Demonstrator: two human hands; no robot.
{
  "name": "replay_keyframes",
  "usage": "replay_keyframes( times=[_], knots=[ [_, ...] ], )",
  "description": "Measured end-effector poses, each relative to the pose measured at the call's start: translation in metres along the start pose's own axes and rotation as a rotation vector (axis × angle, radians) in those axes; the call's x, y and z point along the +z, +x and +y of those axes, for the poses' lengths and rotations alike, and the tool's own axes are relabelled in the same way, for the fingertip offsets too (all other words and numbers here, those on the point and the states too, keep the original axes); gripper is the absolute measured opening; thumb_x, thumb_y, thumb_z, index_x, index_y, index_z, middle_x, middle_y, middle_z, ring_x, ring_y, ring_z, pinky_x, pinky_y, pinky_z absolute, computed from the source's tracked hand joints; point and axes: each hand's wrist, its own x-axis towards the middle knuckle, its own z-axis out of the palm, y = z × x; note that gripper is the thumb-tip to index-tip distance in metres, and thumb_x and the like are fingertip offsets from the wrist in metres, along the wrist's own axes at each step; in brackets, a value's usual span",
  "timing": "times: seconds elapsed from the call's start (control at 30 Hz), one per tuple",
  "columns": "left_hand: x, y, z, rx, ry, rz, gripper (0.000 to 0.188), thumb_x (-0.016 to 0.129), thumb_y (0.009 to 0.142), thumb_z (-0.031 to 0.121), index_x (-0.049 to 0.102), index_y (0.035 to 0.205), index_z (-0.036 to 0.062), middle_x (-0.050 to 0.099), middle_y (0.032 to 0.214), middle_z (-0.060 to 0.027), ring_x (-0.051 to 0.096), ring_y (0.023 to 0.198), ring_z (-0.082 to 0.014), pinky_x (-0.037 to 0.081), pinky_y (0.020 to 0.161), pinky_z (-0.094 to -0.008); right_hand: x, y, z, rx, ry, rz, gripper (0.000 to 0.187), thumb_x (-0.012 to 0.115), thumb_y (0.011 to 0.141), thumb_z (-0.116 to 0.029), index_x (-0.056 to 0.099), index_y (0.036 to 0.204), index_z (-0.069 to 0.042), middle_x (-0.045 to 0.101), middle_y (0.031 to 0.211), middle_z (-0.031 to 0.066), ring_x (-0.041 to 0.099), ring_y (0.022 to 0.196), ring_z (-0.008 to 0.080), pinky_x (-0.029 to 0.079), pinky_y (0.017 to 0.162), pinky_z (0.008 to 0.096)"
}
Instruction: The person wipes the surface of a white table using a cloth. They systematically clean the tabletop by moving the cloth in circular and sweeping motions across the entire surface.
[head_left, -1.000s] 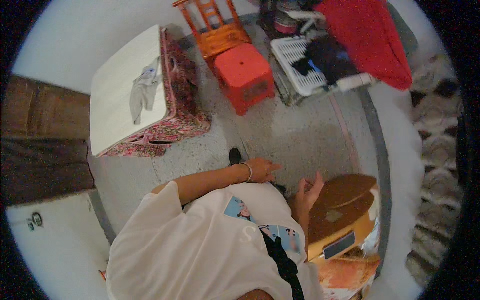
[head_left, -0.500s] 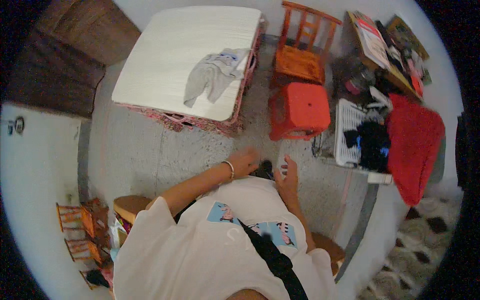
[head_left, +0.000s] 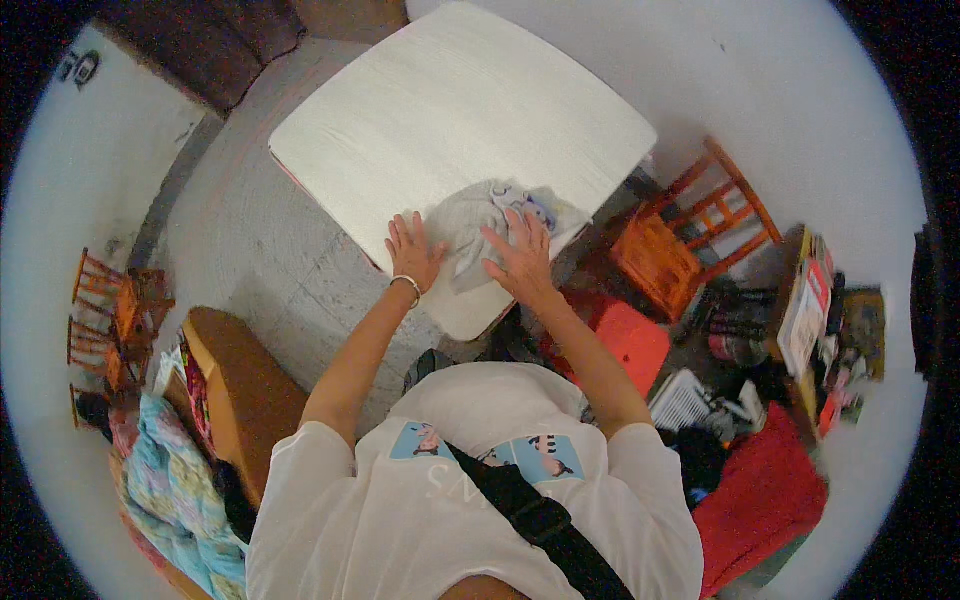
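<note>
A crumpled light grey garment (head_left: 468,215), with a blue and white patch at one end, lies near the front corner of a white-topped table (head_left: 440,110). Its earlier shape looks like small trousers. My left hand (head_left: 413,258), with a bracelet at the wrist, is at the garment's left side, fingers spread and nothing held. Over the garment's right part is my right hand (head_left: 522,265), its fingers also apart, partly covering the cloth. Whether either palm presses on the fabric, I cannot tell.
Right of the table stand a wooden chair (head_left: 655,260) and a red plastic stool (head_left: 632,345). Farther right are a white rack (head_left: 680,398), a red cloth (head_left: 765,500) and a cluttered shelf (head_left: 800,330). At the left are small wooden chairs (head_left: 125,310) and a patterned blue quilt (head_left: 175,490).
I have moved up to the table and turned. Both hands went from in front of my body out to the grey garment, and their fingers have spread.
</note>
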Motion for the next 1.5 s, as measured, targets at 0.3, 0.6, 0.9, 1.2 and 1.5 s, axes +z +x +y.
replay_keyframes(
  times=[0.3,0.6,0.9,1.2,1.5],
  knots=[
    [0.001,0.015,0.022,-0.204,0.115,-0.11,0.076,0.049,0.088,0.051,0.02,0.147,0.0126,-0.001,0.151,-0.028,-0.003,0.14,-0.0443,0.008,0.11,-0.0575,0.059,0.041,0.066,-0.29,0.214,-0.204,0.043,0.067,0.075,-0.039,0.063,0.115,-0.027,0.042,0.138,0.005,0.031,0.128,0.0395,0.021,0.104,0.061],
    [-0.01,0.02,0.03,-0.266,0.123,-0.216,0.084,0.051,0.085,0.058,0.013,0.149,0.0195,-0.006,0.152,-0.0237,-0.008,0.141,-0.0407,0.005,0.109,-0.0594,0.071,0.149,0.211,-0.057,-0.209,0.015,0.041,0.063,0.08,-0.038,0.06,0.12,-0.028,0.044,0.136,0.0042,0.038,0.123,0.0377,0.024,0.103,0.0581],
    [-0.02,0.027,0.02,-0.301,0.131,-0.249,0.095,0.058,0.078,0.061,0.007,0.149,0.0244,-0.011,0.153,-0.0199,-0.01,0.141,-0.0395,0.002,0.105,-0.0667,0.071,0.112,0.145,-0.083,-0.177,0.026,0.041,0.066,0.076,-0.039,0.066,0.111,-0.018,0.052,0.121,0.0105,0.041,0.112,0.0371,0.03,0.095,0.0508],
    [-0.022,0.032,0.013,-0.307,0.185,-0.371,0.087,0.051,0.081,0.062,0.025,0.146,0.0104,-0.016,0.152,-0.0198,-0.015,0.14,-0.0384,0.0,0.106,-0.0639,0.057,0.022,0.056,-0.209,0.113,-0.151,0.038,0.063,0.078,-0.033,0.064,0.113,-0.019,0.052,0.124,0.0085,0.041,0.118,0.0386,0.029,0.098,0.0545],
    [-0.033,0.024,0.019,-0.292,0.094,-0.274,0.095,0.058,0.079,0.059,0.005,0.15,0.026,-0.013,0.153,-0.0192,-0.015,0.141,-0.0365,-0.002,0.108,-0.0607,0.062,0.092,0.142,0.008,-0.122,0.052,0.041,0.061,0.081,-0.036,0.061,0.119,-0.02,0.047,0.132,0.0122,0.037,0.122,0.042,0.027,0.1,0.0565]
  ],
)
